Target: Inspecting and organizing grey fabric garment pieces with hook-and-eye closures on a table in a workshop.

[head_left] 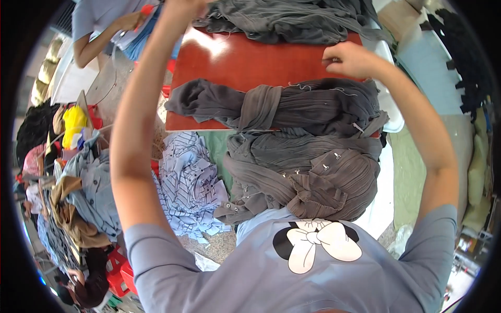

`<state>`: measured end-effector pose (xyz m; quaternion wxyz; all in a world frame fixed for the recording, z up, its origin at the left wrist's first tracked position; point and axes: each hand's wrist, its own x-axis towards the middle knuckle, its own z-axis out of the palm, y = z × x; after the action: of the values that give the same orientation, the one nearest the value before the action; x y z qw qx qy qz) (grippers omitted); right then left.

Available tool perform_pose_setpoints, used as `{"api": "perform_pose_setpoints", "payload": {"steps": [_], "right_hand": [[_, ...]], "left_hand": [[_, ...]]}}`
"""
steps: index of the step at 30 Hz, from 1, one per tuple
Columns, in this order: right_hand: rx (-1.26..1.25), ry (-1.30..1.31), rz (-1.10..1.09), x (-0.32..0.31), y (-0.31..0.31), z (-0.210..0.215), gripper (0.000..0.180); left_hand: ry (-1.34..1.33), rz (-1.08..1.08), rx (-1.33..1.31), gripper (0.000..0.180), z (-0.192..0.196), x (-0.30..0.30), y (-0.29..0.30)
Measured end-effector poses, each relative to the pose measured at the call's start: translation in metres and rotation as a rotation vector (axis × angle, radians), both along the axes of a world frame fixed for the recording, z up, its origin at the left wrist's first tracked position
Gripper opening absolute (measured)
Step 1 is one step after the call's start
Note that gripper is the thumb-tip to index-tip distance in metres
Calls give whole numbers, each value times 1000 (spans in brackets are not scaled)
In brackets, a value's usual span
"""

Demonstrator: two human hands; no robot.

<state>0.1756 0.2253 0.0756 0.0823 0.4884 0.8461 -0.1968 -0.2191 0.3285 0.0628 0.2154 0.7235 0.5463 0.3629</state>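
My left hand (pixel 180 7) is stretched out to the far edge of a red-brown table (pixel 235 60), at the left end of a grey garment (pixel 282 21) heaped there. The picture's top edge cuts the hand off, so its grip is hidden. My right hand (pixel 348 59) has its fingers curled closed just above the far edge of a dark grey pleated garment (pixel 313 104) lying across the table. I cannot see anything inside it. More grey pleated garments (pixel 313 175) with small metal fasteners are bundled in my lap.
A blue-and-white striped shirt (pixel 188 180) lies on the floor at my left. Beyond it are piles of clothes (pixel 83 195), a yellow bag (pixel 73 122) and red stools (pixel 120 271). Another person (pixel 99 26) works at the upper left. Pale blue cloth (pixel 428 68) lies to the right.
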Motion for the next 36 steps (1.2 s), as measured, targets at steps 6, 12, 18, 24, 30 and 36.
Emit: {"api": "perform_pose_setpoints", "payload": {"steps": [6, 12, 18, 24, 30, 36], "right_hand": [[75, 310, -32, 42, -53, -67, 39], [255, 507, -286, 54, -69, -43, 24], [777, 774, -553, 117, -70, 25, 12], [619, 749, -740, 167, -92, 5, 11], [303, 645, -801, 218, -119, -109, 16], [261, 672, -844, 215, -131, -133, 19]], "left_hand": [[497, -73, 309, 46, -60, 92, -249], [-169, 74, 60, 14, -39, 56, -223], [-898, 233, 190, 20, 42, -9, -180], [-1326, -147, 121, 36, 5, -64, -180], [-451, -642, -739, 33, -53, -33, -283], [108, -297, -336, 12, -34, 12, -296]]}}
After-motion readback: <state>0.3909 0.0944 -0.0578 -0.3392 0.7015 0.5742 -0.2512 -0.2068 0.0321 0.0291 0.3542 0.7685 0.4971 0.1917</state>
